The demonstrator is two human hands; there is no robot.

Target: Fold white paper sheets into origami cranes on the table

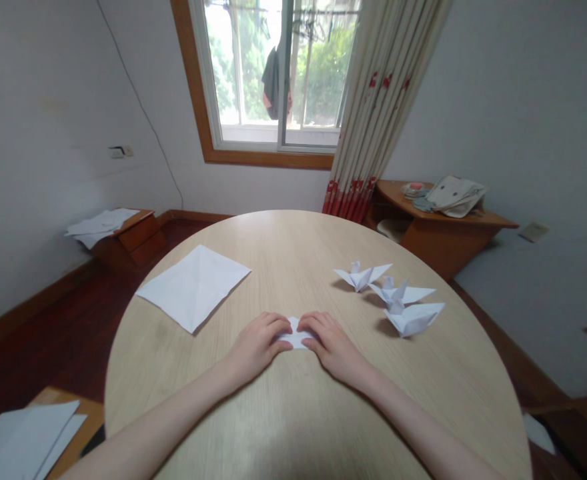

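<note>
A small folded piece of white paper (296,339) lies on the round table between my two hands, partly covered by them. My left hand (263,339) is closed over its left end, thumb along the near edge and fingers along the far side. On the right end, my right hand (329,339) grips in the same mirrored way. The paper's outer ends are hidden under my palms. To the right stand three folded paper cranes, the farthest crane (361,277), the middle crane (398,292) and the nearest crane (412,320).
A creased square sheet of white paper (196,287) lies at the left of the round wooden table (293,247). Beyond it are a low cabinet (141,237) with papers, a corner desk (448,227) with a cloth bag, and a curtain (368,120). More sheets (28,440) lie at lower left.
</note>
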